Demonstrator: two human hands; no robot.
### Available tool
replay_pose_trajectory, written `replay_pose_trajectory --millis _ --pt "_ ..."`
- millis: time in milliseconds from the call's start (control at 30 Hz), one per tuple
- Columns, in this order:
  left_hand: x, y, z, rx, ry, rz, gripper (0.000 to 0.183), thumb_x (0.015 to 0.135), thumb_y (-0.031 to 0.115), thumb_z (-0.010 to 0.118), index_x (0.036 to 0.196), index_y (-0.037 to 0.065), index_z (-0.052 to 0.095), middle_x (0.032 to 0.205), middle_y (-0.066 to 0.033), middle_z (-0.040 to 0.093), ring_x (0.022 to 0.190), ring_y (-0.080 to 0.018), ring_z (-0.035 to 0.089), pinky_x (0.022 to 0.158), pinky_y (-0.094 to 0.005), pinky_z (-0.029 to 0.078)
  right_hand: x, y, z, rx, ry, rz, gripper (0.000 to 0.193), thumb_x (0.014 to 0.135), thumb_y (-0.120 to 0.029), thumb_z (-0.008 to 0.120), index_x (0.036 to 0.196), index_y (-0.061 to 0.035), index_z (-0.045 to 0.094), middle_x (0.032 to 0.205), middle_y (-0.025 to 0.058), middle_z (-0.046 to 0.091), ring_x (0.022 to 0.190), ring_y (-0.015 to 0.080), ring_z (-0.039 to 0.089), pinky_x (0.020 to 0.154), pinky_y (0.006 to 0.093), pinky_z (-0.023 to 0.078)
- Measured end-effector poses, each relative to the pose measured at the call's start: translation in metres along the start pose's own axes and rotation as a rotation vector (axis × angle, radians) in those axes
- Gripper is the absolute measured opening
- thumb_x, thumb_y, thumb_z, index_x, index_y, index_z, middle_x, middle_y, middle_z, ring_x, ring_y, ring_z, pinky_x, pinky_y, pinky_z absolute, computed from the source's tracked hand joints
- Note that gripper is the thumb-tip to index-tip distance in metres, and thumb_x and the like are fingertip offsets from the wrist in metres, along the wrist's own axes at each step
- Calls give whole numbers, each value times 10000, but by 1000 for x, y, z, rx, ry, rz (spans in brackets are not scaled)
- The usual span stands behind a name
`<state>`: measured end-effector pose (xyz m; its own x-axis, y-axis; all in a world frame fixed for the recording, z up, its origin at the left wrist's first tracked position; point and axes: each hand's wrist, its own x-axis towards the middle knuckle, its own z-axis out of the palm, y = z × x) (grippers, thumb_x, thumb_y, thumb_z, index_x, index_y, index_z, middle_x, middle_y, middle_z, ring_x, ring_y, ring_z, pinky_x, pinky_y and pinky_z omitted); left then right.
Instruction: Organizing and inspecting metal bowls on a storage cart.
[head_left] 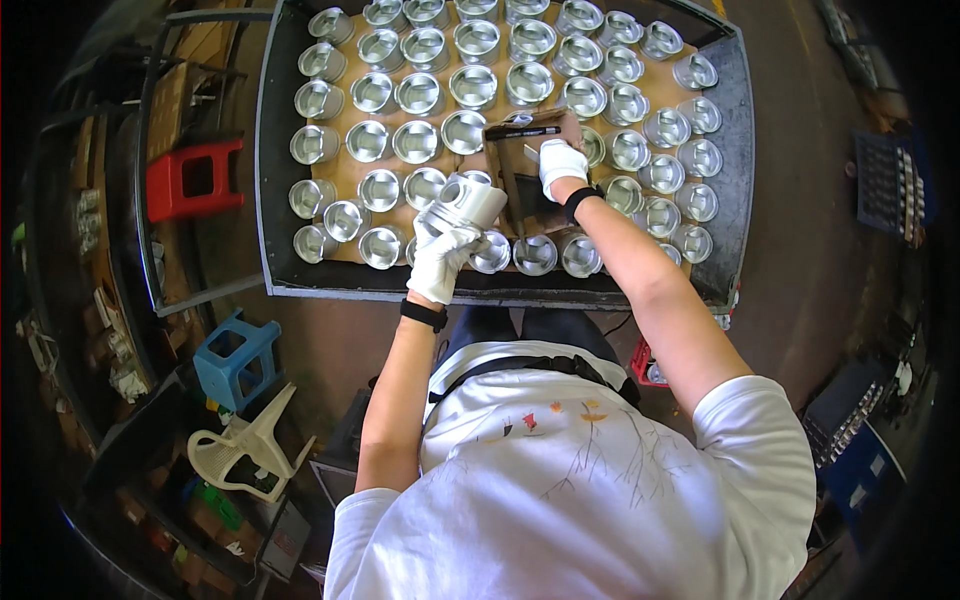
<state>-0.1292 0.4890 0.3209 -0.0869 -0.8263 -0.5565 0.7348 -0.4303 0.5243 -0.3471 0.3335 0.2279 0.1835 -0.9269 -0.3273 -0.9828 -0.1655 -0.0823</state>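
Observation:
My left hand (443, 258), in a white glove, is closed around a silver metal piston (468, 203) and holds it tilted above the rows of others. A round pin hole shows in its side. My right hand (562, 168), also gloved, is over an open brown cardboard box (496, 165) to the right of that piston. Its fingers are curled, and a thin pale piece sticks out to their left; what it belongs to is hidden. A dark pen (530, 132) lies at the far side of the box. Many pistons (417, 142) stand around both hands.
The pistons stand on brown cardboard (345, 165) inside a dark metal bin (268, 170) with raised walls. On the left are a red stool (168, 188), a blue stool (220, 362), a cream plastic chair (226, 455) and shelving. A red crate (646, 362) is below the bin's right part.

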Motion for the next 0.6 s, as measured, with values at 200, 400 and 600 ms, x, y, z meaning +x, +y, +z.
replay_pose_trajectory --millis 200,400,600 --pt "-3 1 8 5 19 109 620 749 -71 674 1241 74 326 1187 -180 523 1008 -318 644 756 -440 604 -3 3 -3 93 72 -80 146 826 -108 566 886 -78 696 938 191 701 876 379 686 754 461 550" --pt "1 3 17 46 23 134 697 745 -66 679 1316 89 310 1155 -151 540 975 -275 644 771 -406 600 -4 13 16 24 30 21 177 861 -154 583 967 -69 696 987 195 701 921 370 687 784 456 555" --pt "1 -2 20 78 63 193 594 760 -57 655 1285 45 398 1153 -165 572 961 -295 647 762 -428 592 -6 15 9 -47 79 -66 152 839 -77 566 851 -81 717 872 165 712 842 336 708 698 449 568"
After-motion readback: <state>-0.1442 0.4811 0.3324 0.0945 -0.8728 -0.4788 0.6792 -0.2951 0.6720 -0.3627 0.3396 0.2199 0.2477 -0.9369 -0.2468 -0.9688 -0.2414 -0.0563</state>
